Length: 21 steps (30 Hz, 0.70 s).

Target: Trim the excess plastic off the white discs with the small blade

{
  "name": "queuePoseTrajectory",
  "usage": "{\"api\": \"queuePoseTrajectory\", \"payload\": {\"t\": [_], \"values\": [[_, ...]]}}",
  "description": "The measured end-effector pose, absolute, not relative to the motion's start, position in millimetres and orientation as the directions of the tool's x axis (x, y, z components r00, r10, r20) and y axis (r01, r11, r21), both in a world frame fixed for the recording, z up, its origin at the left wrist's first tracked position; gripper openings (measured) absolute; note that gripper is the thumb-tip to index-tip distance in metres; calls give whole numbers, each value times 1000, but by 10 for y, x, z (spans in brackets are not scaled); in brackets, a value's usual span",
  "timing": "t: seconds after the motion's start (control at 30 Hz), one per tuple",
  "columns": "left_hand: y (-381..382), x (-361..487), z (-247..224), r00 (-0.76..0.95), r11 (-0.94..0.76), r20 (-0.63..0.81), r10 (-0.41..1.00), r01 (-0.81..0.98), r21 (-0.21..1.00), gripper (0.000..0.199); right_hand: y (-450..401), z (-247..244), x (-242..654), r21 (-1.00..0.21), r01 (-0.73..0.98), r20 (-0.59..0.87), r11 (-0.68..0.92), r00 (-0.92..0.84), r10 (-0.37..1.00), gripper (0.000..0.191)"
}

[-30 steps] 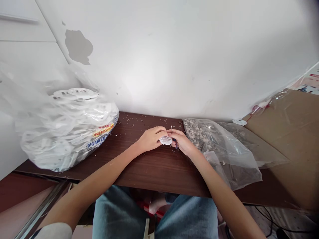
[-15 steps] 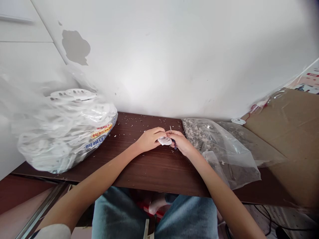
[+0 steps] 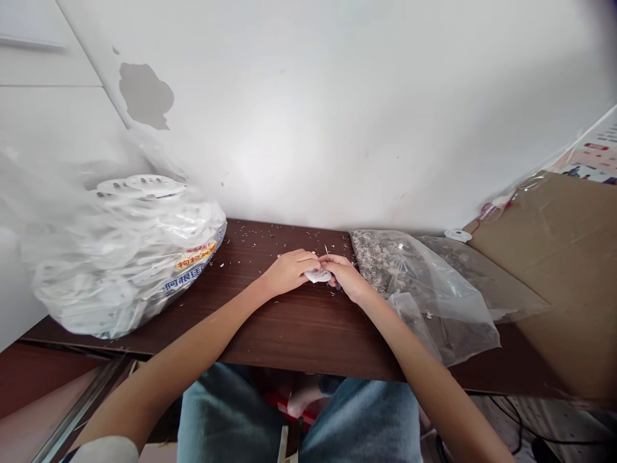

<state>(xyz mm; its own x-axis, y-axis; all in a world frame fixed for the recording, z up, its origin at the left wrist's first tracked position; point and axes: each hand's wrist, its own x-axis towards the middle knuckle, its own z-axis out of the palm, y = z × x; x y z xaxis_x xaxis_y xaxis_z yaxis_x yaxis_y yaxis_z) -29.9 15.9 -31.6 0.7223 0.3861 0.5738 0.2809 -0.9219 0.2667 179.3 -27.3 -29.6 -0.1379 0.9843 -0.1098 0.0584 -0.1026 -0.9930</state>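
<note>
My left hand [image 3: 288, 271] is closed on a small white piece [image 3: 318, 276] above the middle of the brown table [image 3: 308, 328]. My right hand [image 3: 343, 273] meets it from the right, fingers wrapped round a thin pointed tool [image 3: 327, 251] whose tip sticks up past the fingers. A bit of the tool's dark blue part shows below that hand. The fingertips of both hands come together at the white piece, and the exact contact of tool and piece is hidden.
A large clear bag of white parts [image 3: 130, 257] stands at the left. Right of my hands lies a plastic bag with small scraps [image 3: 385, 257]. A white disc-shaped piece [image 3: 457, 235] rests near a cardboard box [image 3: 554, 257]. Small white scraps dot the table.
The white piece has tilted and shows less of its face. My right hand has turned slightly, and the pointed tip leans further left.
</note>
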Motion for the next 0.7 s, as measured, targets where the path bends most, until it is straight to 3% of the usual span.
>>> {"api": "queuePoseTrajectory", "payload": {"t": [0.13,0.33,0.7], "values": [[145,-321,-312,706,-904,566,425,294,312,15,-285,-287,1803,-994,62,-100,-91,-155,983,22],[92,-328,-313,688,-873,540,485,343,348,37,-272,-285,1829,-989,6,-144,-144,-113,983,25],[65,-330,-352,721,-845,444,532,417,336,35,-298,-225,1782,-990,51,-137,-131,-129,982,22]]}}
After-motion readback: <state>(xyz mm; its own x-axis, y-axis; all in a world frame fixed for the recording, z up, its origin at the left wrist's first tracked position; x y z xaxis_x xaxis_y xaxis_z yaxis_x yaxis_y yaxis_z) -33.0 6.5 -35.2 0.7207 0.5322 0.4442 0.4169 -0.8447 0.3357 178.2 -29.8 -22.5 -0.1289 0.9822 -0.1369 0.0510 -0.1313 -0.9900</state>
